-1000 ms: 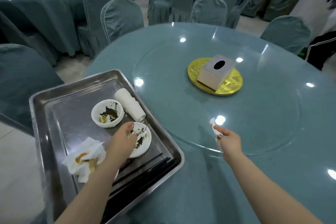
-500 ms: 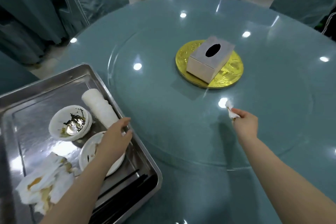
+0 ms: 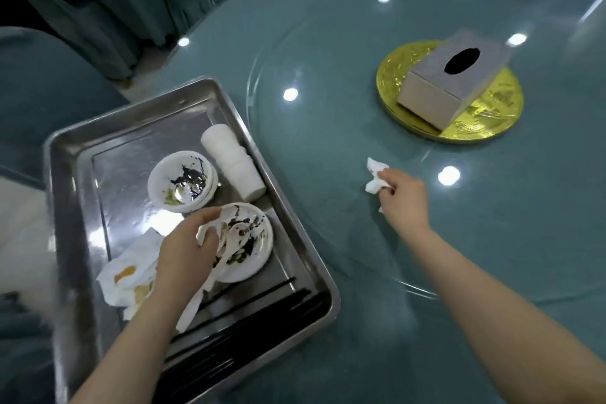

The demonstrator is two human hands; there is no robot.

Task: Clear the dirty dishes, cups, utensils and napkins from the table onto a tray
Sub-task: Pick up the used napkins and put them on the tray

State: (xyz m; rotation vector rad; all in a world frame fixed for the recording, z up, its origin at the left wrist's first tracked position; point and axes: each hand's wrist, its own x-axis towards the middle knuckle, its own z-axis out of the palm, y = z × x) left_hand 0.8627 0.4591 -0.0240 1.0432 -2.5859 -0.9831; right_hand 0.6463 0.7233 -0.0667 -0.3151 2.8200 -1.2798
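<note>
White napkin (image 3: 375,179) pinched in my right hand (image 3: 405,198) above the tabletop (image 3: 328,52), while my left hand (image 3: 187,248) grips the plate (image 3: 254,244) on the tray (image 3: 65,154).

Counted: one tray (image 3: 59,174), two dirty dishes (image 3: 182,180), one spoon (image 3: 229,246), one tissue box (image 3: 449,88), two hands (image 3: 187,256).

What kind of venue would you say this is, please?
Probably a restaurant banquet room: a big round table under a teal cloth with a glass turntable, fabric-covered chairs, and a steel tray for clearing.
</note>
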